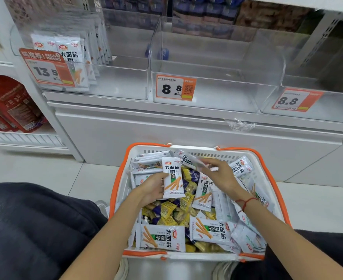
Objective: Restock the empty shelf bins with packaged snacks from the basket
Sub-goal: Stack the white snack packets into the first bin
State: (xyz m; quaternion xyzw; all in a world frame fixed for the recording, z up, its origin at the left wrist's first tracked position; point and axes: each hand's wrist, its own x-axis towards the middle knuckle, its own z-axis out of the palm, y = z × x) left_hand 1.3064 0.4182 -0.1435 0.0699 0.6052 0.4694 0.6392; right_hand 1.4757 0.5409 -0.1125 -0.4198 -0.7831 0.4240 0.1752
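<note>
L hand (153,187) grips one white snack pack (173,178) upright by its left edge, label up, prob. to stack it square w/ more; R hand (219,174) pinches a second pack (188,160), blurred, over the basket (267,170). Basket is white slotted plastic w/ orange rim, on the floor below the shelf, heaped w/ glossy flat foil packs plus small yellow-purple packets (166,209). Clear acrylic bins: left bin (126,81) part-filled w/ same packs standing on edge, middle bin (217,91) bare.
</note>
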